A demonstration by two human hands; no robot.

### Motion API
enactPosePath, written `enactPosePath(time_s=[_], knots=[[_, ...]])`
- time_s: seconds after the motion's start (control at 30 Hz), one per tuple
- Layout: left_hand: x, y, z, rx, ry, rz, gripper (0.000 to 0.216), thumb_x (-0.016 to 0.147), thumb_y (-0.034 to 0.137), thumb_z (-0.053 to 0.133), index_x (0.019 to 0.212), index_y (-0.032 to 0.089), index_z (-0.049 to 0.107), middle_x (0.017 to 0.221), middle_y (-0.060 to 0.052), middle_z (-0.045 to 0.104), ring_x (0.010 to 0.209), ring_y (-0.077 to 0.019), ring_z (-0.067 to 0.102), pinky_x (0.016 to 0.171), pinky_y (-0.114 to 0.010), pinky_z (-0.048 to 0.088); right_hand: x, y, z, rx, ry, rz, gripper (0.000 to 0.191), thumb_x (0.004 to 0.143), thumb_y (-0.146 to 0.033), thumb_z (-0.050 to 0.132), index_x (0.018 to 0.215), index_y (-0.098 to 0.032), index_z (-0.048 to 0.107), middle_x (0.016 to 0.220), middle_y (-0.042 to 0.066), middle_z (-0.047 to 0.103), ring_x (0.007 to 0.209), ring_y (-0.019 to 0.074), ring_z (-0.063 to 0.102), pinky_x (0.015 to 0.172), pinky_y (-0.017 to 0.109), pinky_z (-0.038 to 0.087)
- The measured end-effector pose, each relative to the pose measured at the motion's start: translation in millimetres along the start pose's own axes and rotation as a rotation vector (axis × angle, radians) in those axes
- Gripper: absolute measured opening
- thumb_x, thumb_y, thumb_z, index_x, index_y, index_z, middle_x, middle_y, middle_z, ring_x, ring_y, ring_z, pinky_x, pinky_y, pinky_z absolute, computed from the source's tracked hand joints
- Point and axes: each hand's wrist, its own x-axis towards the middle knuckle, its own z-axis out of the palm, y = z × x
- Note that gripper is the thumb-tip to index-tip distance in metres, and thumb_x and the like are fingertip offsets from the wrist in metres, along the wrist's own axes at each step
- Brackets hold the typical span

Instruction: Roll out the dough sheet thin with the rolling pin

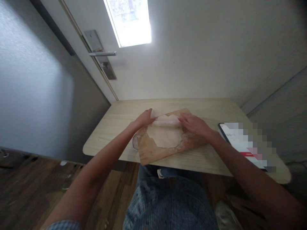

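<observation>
A flat, irregular sheet of pale dough (165, 136) lies on a wooden board (153, 154), with white flour scattered around it. Across the dough's far part rests a pale, floury rolling pin (167, 122). My left hand (145, 118) is closed around the pin's left end, its thumb side toward the middle. At the opposite end, my right hand (193, 123) grips the pin with fingers curled over it. Both hands partly hide the pin's ends.
The board sits slightly turned on a light wood table (105, 137). Beside its left edge is a partly hidden round container (135, 142). A phone (236, 140), partly blurred, lies at the right. Behind the table stands a door with a metal handle (103, 54).
</observation>
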Motion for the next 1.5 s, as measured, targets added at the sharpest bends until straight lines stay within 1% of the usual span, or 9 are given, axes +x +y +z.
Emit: enactPosePath(time_s=[0.1,0.3,0.47,0.57,0.7,0.9,1.1,1.3,1.5], knots=[[6.3,-4.9,5.9,-0.026,0.024,-0.013,0.053,0.085,0.033,0.043,0.129,0.004,0.039,0.132,-0.018,0.047,0.120,-0.0210,0.047,0.096,-0.025,0.036,14.4,-0.2,0.9,-0.025,-0.070,0.019,0.045,0.093,-0.036,0.023,0.114,-0.012,0.056,0.119,0.013,0.059,0.108,0.0216,0.054,0.092,0.033,0.039],[13.7,-10.3,14.4,-0.029,0.096,-0.049,0.049,0.084,0.028,0.038,0.125,0.002,0.044,0.131,-0.020,0.047,0.124,-0.0259,0.041,0.100,-0.034,0.034,31.2,3.5,15.5,-0.078,-0.107,0.138,0.044,0.092,-0.032,0.027,0.123,-0.013,0.051,0.135,0.014,0.045,0.126,0.0273,0.036,0.100,0.049,0.029],[21.6,-11.5,16.2,-0.026,0.148,-0.081,0.042,0.081,0.025,0.038,0.112,0.004,0.056,0.119,-0.018,0.057,0.118,-0.0248,0.047,0.097,-0.033,0.037,32.1,5.3,22.7,-0.090,-0.071,0.232,0.050,0.090,-0.029,0.027,0.136,-0.011,0.037,0.142,0.016,0.034,0.133,0.0300,0.025,0.104,0.047,0.024],[27.0,-10.3,15.7,-0.052,0.204,-0.131,0.043,0.079,0.025,0.039,0.112,0.005,0.057,0.119,-0.017,0.058,0.115,-0.0247,0.051,0.097,-0.033,0.038,33.6,7.0,26.0,-0.061,-0.044,0.225,0.052,0.090,-0.028,0.027,0.136,-0.009,0.036,0.141,0.017,0.035,0.133,0.0284,0.026,0.104,0.046,0.026],[34.5,-8.5,13.4,-0.106,0.188,-0.195,0.045,0.076,0.024,0.040,0.113,0.005,0.059,0.118,-0.018,0.060,0.110,-0.0251,0.055,0.094,-0.031,0.040,38.7,12.5,31.2,-0.023,-0.017,0.219,0.053,0.089,-0.029,0.029,0.136,-0.008,0.036,0.141,0.017,0.036,0.133,0.0261,0.026,0.106,0.044,0.026],[48.4,-8.9,9.6,-0.128,0.170,-0.274,0.041,0.074,0.023,0.042,0.107,0.009,0.063,0.107,-0.015,0.065,0.102,-0.0234,0.059,0.084,-0.030,0.043,47.0,17.4,33.2,-0.011,-0.025,0.242,0.053,0.087,-0.026,0.030,0.135,-0.003,0.036,0.139,0.020,0.037,0.133,0.0271,0.027,0.106,0.043,0.027],[54.6,-9.5,9.6,-0.119,0.215,-0.291,0.039,0.075,0.022,0.041,0.102,0.010,0.066,0.105,-0.016,0.066,0.098,-0.0231,0.060,0.081,-0.029,0.044,45.7,14.5,32.8,-0.007,0.022,0.261,0.052,0.087,-0.028,0.031,0.132,-0.004,0.041,0.137,0.021,0.040,0.131,0.0292,0.030,0.104,0.045,0.029],[42.1,-7.8,10.1,-0.110,0.165,-0.295,0.038,0.077,0.025,0.036,0.093,0.012,0.068,0.097,-0.015,0.068,0.090,-0.0246,0.062,0.074,-0.031,0.045,34.5,8.3,34.4,-0.015,0.067,0.231,0.052,0.088,-0.030,0.033,0.130,-0.002,0.044,0.136,0.021,0.042,0.129,0.0288,0.033,0.104,0.043,0.029],[11.3,-3.1,7.9,-0.118,0.139,-0.270,0.039,0.080,0.024,0.032,0.085,0.013,0.069,0.092,-0.013,0.069,0.087,-0.0246,0.063,0.074,-0.032,0.046,12.4,-4.1,30.0,-0.064,0.101,0.097,0.045,0.090,-0.026,0.028,0.120,-0.004,0.054,0.125,0.016,0.054,0.122,0.0222,0.044,0.106,0.037,0.027]])
